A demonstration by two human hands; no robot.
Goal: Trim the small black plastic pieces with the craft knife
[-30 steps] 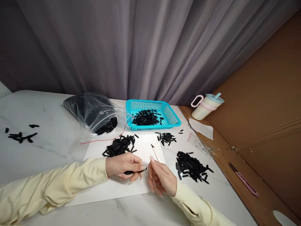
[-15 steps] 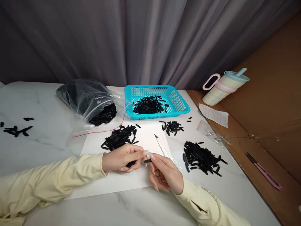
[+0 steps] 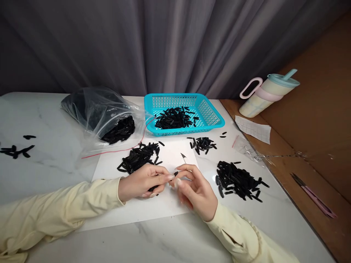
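Note:
My left hand (image 3: 149, 180) is closed above the white paper sheet (image 3: 117, 215). Its thumb and forefinger pinch a slim black piece (image 3: 176, 174), and more black bits (image 3: 154, 188) show under its curled fingers. Close by on the right, my right hand (image 3: 196, 190) has its fingers curved and apart around the end of that piece; whether they touch it I cannot tell. A heap of slim black pieces (image 3: 137, 157) lies just beyond my left hand. The dark pointed tip of a craft knife (image 3: 183, 156) shows beyond my right hand, which covers most of its handle.
At the back stand a blue basket (image 3: 211, 128) and a clear bag (image 3: 90, 109), both holding black pieces. A small heap (image 3: 203, 144) and a larger one (image 3: 237, 180) lie rightward. Pink-handled tweezers (image 3: 315, 197), a paper slip (image 3: 253, 129) and a tumbler (image 3: 263, 96) are far right.
My right hand's fingers have spread from a pinch at the slim black piece. That piece now points up from my left fingertips. The whole view has shifted slightly.

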